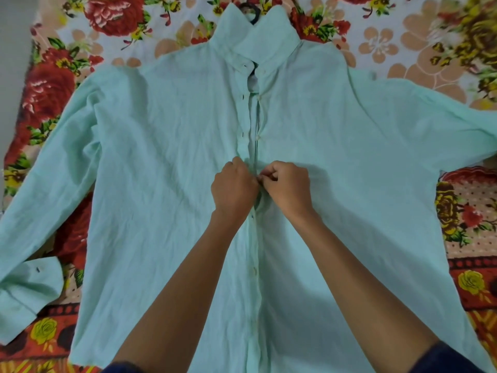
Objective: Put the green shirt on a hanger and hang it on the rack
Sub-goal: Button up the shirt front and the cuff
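Note:
The pale green shirt (161,157) lies flat and face up on a bed, sleeves spread to both sides, collar at the far end. A black hanger hook (251,12) pokes out above the collar; the hanger's body is hidden inside the shirt. Both hands meet at the button placket in the middle of the shirt. My left hand (233,184) pinches the left edge of the placket, and my right hand (288,187) pinches the right edge at a button. The placket above my hands gapes apart, while below them it lies closed.
A floral bedsheet (390,44) with red, peach and yellow flowers covers the bed under the shirt. The left cuff (29,289) lies folded near the front left. A grey floor or wall strip (10,49) shows at the far left.

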